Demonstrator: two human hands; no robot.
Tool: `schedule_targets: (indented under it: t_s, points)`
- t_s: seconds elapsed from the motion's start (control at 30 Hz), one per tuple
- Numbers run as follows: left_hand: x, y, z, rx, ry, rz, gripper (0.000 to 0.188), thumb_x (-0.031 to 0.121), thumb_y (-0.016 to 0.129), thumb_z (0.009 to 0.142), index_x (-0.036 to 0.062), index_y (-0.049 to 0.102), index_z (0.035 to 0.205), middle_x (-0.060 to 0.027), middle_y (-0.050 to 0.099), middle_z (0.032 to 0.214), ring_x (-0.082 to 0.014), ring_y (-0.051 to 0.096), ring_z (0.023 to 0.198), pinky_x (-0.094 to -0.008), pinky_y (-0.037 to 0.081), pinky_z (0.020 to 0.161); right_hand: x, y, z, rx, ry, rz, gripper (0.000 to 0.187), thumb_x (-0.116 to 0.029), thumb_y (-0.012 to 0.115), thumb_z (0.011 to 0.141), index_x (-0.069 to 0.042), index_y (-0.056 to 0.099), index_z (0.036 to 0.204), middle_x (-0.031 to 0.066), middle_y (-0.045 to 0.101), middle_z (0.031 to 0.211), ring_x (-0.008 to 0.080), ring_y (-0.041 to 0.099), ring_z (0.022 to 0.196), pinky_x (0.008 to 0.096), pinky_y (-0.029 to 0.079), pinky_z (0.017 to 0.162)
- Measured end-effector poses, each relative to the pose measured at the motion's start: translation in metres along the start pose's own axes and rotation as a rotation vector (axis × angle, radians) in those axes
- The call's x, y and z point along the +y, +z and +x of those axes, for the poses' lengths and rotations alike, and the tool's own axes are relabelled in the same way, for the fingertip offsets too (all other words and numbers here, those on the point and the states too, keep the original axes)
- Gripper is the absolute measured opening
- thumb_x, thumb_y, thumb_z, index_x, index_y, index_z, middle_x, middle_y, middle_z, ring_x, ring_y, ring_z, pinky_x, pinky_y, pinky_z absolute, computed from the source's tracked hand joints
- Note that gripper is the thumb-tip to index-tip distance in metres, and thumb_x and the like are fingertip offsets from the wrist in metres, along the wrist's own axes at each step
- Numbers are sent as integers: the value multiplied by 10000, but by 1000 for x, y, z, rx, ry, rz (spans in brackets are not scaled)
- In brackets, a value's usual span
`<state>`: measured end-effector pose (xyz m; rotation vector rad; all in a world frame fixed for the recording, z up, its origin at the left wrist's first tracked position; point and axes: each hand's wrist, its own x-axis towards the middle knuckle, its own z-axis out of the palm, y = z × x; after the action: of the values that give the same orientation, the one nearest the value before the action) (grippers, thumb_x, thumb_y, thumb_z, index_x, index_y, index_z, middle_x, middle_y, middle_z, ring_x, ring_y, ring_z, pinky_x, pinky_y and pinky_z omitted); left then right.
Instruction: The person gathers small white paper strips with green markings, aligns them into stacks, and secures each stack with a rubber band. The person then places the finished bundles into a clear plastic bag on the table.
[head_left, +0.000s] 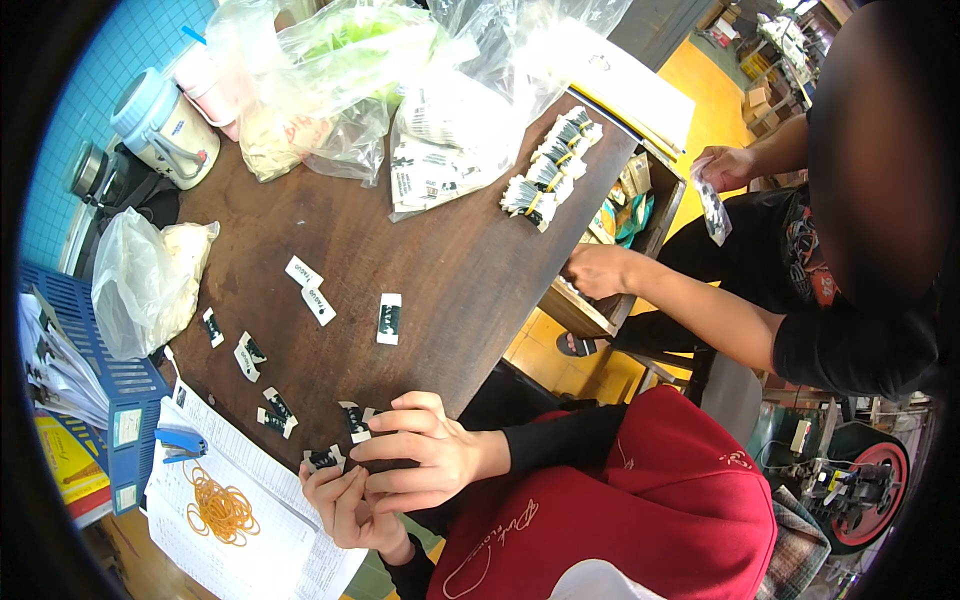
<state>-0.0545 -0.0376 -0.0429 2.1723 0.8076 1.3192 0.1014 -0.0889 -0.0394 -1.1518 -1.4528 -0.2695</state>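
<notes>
At the table's near edge, my left hand (pixel 345 508) is closed, pinching a small black-and-white label (pixel 325 459) between its fingertips. Right beside it, my right hand (pixel 430 455) curls over with bent fingers meeting the left fingertips; what lies under them is hidden. Another label (pixel 353 421) lies on the table just beyond the right fingers. Further loose labels lie around: a pair of black-and-white ones (pixel 279 412), a folded one (pixel 249 355), a small one (pixel 213 327), an overlapping white pair (pixel 311 290) and a single upright one (pixel 389 319).
Orange rubber bands (pixel 222 508) and a blue stapler (pixel 182 443) rest on an open notebook (pixel 290 545). Banded label bundles (pixel 550 170) lie by plastic bags (pixel 445 145). A blue basket (pixel 130 390) and jug (pixel 170 130) stand left. Another person's hand (pixel 597 270) reaches into a drawer (pixel 662 190).
</notes>
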Motion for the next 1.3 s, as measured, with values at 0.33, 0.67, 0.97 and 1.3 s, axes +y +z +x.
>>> schedule_targets:
  t_s: [0.33,0.67,0.97,1.3]
  points:
    - [11,4,7,-31,-41,49,222,219,675,824,17,723,902,-66,636,882,-282,608,939,-552,430,1028,0,-2,-8,-4,23,-102,240,-407,716,824,-181,734,906,40,647,1251,276,487,1255,541,205,1086]
    - [21,11,9,23,118,114,231,45,768,703,76,765,932,-32,697,989,-222,650,867,-378,526,771,20,-33,-4,210,82,21,300,-493,672,846,-222,802,833,59,615,1084,269,454,1166,468,360,985]
    - [17,8,-5,-11,296,168,235,328,802,799,164,783,966,31,702,1023,-151,624,885,-309,488,755,41,-80,49,-383,436,-395,371,-136,764,787,-106,733,1155,113,559,1399,364,399,1370,472,260,1135]
    - [82,-33,8,140,388,24,251,242,806,723,258,780,973,80,724,943,-111,613,806,-319,470,773,62,-66,102,-462,368,-403,416,-131,712,866,-76,655,1274,130,595,1353,339,517,1275,430,351,1084]
